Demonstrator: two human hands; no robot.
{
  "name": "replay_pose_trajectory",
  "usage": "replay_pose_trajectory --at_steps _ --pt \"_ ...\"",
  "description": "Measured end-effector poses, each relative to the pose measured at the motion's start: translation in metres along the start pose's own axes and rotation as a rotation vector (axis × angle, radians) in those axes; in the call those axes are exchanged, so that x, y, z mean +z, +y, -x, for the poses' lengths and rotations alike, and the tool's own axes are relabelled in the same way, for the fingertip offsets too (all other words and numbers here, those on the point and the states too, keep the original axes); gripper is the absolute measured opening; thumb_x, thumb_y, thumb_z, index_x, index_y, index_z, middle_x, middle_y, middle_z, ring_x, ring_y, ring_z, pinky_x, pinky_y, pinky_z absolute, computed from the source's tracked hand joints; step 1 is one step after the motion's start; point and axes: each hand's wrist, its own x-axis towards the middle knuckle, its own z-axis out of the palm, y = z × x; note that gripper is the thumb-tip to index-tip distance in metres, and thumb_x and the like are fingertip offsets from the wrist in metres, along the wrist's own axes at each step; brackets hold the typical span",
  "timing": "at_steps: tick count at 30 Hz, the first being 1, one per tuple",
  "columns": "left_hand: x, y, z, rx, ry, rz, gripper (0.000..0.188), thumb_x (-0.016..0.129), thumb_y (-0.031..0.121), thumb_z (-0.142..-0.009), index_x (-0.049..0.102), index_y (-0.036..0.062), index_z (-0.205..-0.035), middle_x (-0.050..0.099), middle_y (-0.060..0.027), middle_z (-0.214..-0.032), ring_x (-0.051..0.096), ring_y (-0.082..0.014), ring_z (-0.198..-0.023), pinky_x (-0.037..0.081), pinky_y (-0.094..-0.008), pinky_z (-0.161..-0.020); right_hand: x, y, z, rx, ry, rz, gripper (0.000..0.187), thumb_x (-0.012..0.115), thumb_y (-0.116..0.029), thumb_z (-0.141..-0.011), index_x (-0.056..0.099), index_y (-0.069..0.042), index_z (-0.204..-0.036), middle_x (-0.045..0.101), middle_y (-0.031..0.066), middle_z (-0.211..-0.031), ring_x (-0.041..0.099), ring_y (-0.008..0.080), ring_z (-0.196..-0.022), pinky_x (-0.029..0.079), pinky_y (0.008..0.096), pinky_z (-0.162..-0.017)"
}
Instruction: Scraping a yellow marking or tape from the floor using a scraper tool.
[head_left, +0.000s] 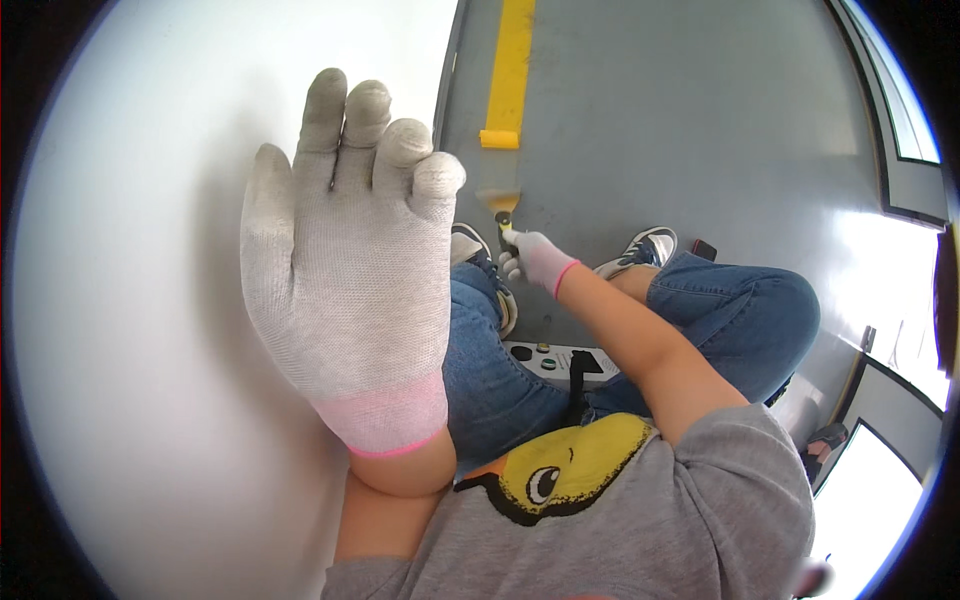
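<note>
My left hand [350,270], in a white knitted glove with a pink cuff, is raised close to the camera beside the white wall [150,250]. Its fingers are stretched out, slightly bent, with nothing in them. Farther down, my right hand [540,262] wears a similar glove and is wrapped round the handle of a scraper [505,212] with a flared blade. The blade is blurred and lies over the grey floor. Just beyond it is a strip of yellow floor tape [508,75], its near end curled into a roll. A paler band shows on the floor between roll and blade.
My bent legs in jeans [735,300] and two sneakers [640,250] frame the work spot. Below my right forearm sits a white panel [560,362] with round buttons. A small dark object [703,249] lies by the right shoe. Framed panels [900,90] stand at right.
</note>
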Motion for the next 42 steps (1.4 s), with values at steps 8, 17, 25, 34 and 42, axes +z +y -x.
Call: replay_pose_trajectory --at_steps 8,17,25,34,42 --pt "0.003 0.003 -0.001 -0.010 0.011 -0.016 0.049 0.022 0.031 -0.093 0.036 -0.0094 -0.118 0.044 -0.0206 -0.107 0.043 -0.0251 -0.088 0.036 -0.0345 -0.073 0.021 -0.008 -0.026 -0.053 -0.018 -0.102 0.021 0.041 -0.030 -0.090 0.039 -0.012 -0.080 0.041 0.0021 -0.061 0.036 0.0088 -0.042 0.029 0.0223 -0.034" --pt "-0.001 0.003 -0.001 -0.011 -0.012 -0.020 0.051 0.021 0.032 -0.093 0.036 -0.0096 -0.119 0.045 -0.0199 -0.106 0.043 -0.0245 -0.087 0.036 -0.0341 -0.073 0.052 -0.058 -0.024 -0.115 -0.068 -0.229 0.023 0.041 -0.031 -0.091 0.036 -0.011 -0.080 0.040 0.0000 -0.061 0.031 0.0054 -0.039 0.024 0.0195 -0.033" --pt "-0.002 0.006 0.000 -0.007 -0.023 -0.016 0.050 0.020 0.031 -0.094 0.035 -0.0090 -0.120 0.045 -0.0197 -0.107 0.042 -0.0243 -0.088 0.036 -0.0341 -0.075 0.010 0.008 -0.014 -0.059 -0.028 -0.188 0.023 0.042 -0.031 -0.090 0.039 -0.010 -0.081 0.042 0.0026 -0.060 0.037 0.0105 -0.042 0.030 0.0235 -0.035" --pt "-0.001 0.006 -0.003 -0.025 -0.053 -0.033 0.048 0.022 0.029 -0.094 0.034 -0.0082 -0.120 0.044 -0.0199 -0.108 0.042 -0.0244 -0.090 0.036 -0.0345 -0.078 0.009 -0.012 -0.040 -0.200 0.078 -0.105 0.024 0.042 -0.032 -0.090 0.038 -0.010 -0.082 0.042 0.0026 -0.060 0.037 0.0108 -0.042 0.029 0.0241 -0.035" --pt "0.003 0.009 -0.001 0.006 -0.006 -0.031 0.047 0.023 0.029 -0.093 0.036 -0.0087 -0.118 0.045 -0.0195 -0.107 0.042 -0.0236 -0.089 0.036 -0.0340 -0.077 0.047 -0.053 -0.022 -0.123 -0.016 -0.304 0.022 0.041 -0.031 -0.090 0.036 -0.012 -0.081 0.039 0.0010 -0.059 0.033 0.0084 -0.040 0.025 0.0218 -0.033"
